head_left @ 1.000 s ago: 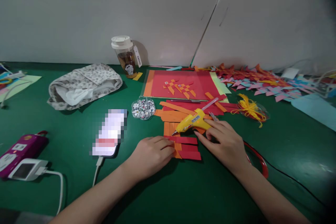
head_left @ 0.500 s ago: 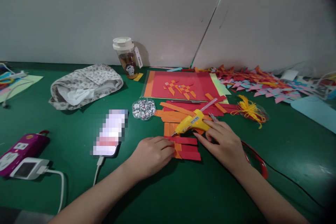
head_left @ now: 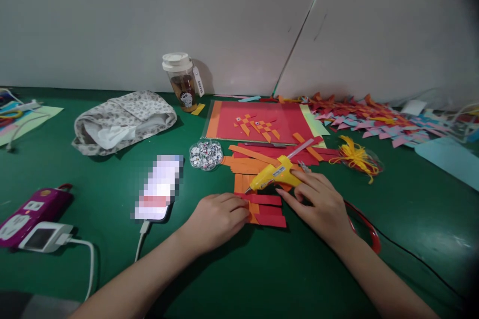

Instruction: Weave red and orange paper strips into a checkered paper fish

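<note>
Green-topped table (head_left: 262,279), seen from its near edge. Left hand (head_left: 217,219): palm down, fingers loosely curled and not gripping, fingertips pressing the left end of the woven red and orange paper strips (head_left: 264,209), which lie flat near the middle of the table, toward the near edge. Right hand (head_left: 322,207): palm down, fingers extended and spread, holding nothing closed; fingertips rest on the right end of the same strips and touch the handle of the yellow hot glue gun (head_left: 275,175), which lies on its side just behind the weave, nozzle pointing left, glue stick projecting to the rear right. Behind the gun: loose orange and red strips (head_left: 250,162); farther back, a red sheet on an orange sheet (head_left: 258,119) bearing two small woven orange-and-red fish (head_left: 256,125). Left of the strips: a clear dish of googly eyes (head_left: 204,154). Right of them: a bundle of yellow ribbon (head_left: 355,155). Beside the right wrist: a red loop, partly hidden (head_left: 368,232). Along the far edge, right: a heap of coloured paper triangles (head_left: 374,117). Far edge, centre: a lidded clear tumbler (head_left: 181,82). Left of it: a folded patterned cloth (head_left: 123,120). Left of centre: a phone on a charging cable (head_left: 159,189). Near left corner: a purple power strip (head_left: 32,209) with a white charger (head_left: 47,237).
</note>
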### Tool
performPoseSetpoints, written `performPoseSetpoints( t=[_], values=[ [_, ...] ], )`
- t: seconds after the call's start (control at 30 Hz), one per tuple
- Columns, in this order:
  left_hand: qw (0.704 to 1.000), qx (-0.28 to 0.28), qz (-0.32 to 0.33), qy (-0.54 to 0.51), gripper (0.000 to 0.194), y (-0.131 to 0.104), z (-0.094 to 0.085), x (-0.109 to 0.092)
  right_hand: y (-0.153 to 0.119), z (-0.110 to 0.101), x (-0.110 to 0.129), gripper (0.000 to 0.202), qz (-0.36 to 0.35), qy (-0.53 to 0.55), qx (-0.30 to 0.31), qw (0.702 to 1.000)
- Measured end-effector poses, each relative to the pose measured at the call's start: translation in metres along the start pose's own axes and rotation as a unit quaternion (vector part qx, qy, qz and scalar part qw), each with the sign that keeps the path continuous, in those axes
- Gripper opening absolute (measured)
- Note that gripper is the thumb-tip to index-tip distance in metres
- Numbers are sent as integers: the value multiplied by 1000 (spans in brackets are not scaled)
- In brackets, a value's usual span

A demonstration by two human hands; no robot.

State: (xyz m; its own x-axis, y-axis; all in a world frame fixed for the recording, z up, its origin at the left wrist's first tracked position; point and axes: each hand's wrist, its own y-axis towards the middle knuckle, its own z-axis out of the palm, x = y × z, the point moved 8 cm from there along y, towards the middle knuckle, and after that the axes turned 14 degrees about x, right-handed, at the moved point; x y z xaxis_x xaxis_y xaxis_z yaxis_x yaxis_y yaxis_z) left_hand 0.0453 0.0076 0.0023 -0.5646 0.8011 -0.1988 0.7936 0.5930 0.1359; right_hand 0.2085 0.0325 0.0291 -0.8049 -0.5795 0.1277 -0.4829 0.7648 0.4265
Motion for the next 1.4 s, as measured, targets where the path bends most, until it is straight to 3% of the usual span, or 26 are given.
performPoseSetpoints(
  t=[0.33,0.53,0.97,1.4],
  values=[
    [1000,6,-1,-10,18,0,1,1,0,-3,1,32,2,-13,-18,1000],
    [1000,4,-3,-8,18,0,1,1,2,2,-2,33,18,-1,12,1000],
    [1000,11,-7,-14,17,0,1,1,0,-4,-4,34,18,-12,-24,999],
    [999,32,-14,-16,18,0,2,2,1,7,-12,34,53,27,7,998]
  ],
)
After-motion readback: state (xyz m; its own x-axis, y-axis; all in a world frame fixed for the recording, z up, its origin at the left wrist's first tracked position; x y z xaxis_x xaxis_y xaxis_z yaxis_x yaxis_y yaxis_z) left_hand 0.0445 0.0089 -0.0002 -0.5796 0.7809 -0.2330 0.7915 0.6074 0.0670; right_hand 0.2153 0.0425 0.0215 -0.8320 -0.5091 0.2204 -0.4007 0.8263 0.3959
